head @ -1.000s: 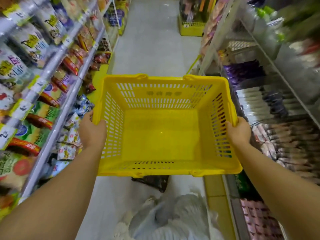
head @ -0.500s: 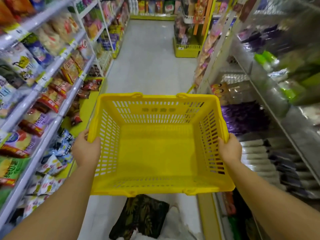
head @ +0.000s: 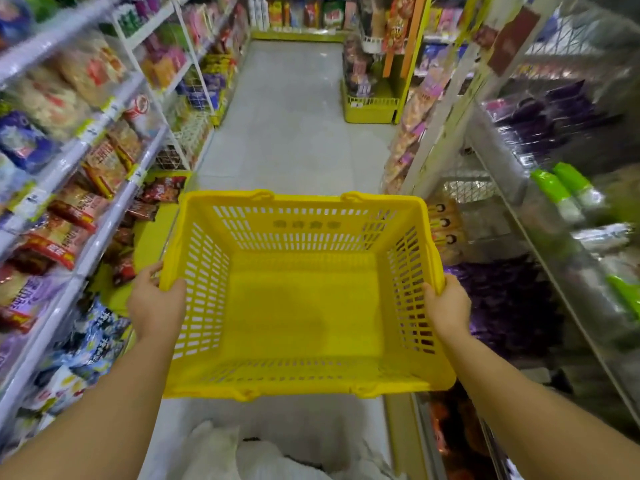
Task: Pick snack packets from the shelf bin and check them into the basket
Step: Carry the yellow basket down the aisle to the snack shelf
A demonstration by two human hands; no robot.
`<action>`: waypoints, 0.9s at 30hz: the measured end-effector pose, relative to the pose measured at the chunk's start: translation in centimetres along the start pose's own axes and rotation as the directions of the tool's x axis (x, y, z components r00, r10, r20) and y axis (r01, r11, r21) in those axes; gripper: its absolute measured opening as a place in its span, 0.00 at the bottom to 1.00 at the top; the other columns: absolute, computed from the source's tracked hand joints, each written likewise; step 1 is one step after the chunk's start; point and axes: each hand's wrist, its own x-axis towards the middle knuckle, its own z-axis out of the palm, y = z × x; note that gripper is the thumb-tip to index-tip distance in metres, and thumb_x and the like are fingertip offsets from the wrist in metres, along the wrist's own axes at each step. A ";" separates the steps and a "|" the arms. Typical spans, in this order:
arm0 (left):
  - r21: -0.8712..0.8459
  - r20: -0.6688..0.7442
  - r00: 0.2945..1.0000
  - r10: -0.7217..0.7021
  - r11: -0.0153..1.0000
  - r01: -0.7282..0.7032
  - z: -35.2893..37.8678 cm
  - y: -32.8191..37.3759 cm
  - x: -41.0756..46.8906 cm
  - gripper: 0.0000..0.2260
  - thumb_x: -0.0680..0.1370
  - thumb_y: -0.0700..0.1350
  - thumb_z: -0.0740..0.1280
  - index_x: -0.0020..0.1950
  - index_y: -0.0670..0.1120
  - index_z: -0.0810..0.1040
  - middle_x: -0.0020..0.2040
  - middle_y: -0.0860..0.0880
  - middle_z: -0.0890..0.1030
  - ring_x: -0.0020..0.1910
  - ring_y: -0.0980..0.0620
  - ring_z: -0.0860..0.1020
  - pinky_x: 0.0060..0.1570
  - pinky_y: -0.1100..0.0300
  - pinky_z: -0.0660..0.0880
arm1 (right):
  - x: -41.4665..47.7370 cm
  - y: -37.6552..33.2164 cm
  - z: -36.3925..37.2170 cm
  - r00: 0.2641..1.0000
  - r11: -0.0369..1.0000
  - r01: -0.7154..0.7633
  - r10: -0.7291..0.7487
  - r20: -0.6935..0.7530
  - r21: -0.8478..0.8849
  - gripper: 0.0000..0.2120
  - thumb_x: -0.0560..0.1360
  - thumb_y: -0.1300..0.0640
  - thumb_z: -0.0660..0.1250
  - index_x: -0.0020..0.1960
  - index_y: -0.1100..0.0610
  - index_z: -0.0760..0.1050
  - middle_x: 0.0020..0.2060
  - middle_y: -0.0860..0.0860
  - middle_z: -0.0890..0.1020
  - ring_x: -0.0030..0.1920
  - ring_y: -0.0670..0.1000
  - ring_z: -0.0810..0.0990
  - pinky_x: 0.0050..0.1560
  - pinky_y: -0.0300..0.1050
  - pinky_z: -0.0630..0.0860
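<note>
Presently our left hand (head: pixel 156 303) and right hand (head: pixel 447 306) both clasp the empty basket (head: pixel 311 237) by its side rims; red packets (head: pixel 123 268) lie just left, purple packets (head: pixel 505 306) just right.

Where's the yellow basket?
The yellow basket is mid head view, above the aisle floor; the left hand grips its left rim, the right hand its right.

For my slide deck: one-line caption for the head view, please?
Left hand and right hand grip the side rims of an empty yellow basket in a shop aisle.

basket (head: pixel 304 306) between shelves (head: pixel 86 140)
</note>
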 end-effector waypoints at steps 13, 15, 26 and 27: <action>0.111 0.153 0.981 0.115 0.985 -0.133 11.2 -4.1 15.6 0.16 0.75 0.37 0.69 0.63 0.40 0.76 0.54 0.36 0.81 0.48 0.39 0.78 0.43 0.55 0.66 | 5.5 0.8 16.4 0.979 0.978 -0.204 0.203 -0.030 -0.045 0.14 0.76 0.62 0.66 0.58 0.69 0.74 0.53 0.70 0.79 0.55 0.68 0.77 0.52 0.56 0.71; 0.133 0.161 0.978 0.133 0.979 -0.155 14.3 -6.9 17.1 0.15 0.75 0.38 0.69 0.62 0.40 0.76 0.55 0.36 0.81 0.51 0.38 0.78 0.44 0.52 0.67 | 6.7 2.9 19.9 0.974 0.972 -0.227 0.227 -0.021 -0.050 0.15 0.76 0.63 0.66 0.60 0.70 0.73 0.55 0.71 0.78 0.57 0.68 0.76 0.54 0.56 0.70; 0.146 0.274 0.961 0.037 0.986 -0.079 35.5 -31.3 17.8 0.16 0.75 0.37 0.69 0.63 0.41 0.76 0.56 0.37 0.81 0.55 0.40 0.79 0.55 0.49 0.72 | 11.7 24.0 40.9 0.936 0.922 -0.350 0.340 -0.087 -0.164 0.16 0.77 0.62 0.65 0.60 0.71 0.72 0.54 0.72 0.78 0.55 0.70 0.77 0.53 0.59 0.71; 0.143 0.289 0.957 0.026 0.987 -0.070 37.0 -33.1 17.6 0.16 0.75 0.38 0.69 0.63 0.41 0.76 0.56 0.37 0.81 0.55 0.40 0.79 0.56 0.49 0.72 | 11.9 25.8 42.2 0.938 0.923 -0.345 0.335 -0.090 -0.170 0.15 0.77 0.62 0.65 0.59 0.72 0.73 0.53 0.72 0.78 0.54 0.71 0.77 0.53 0.59 0.70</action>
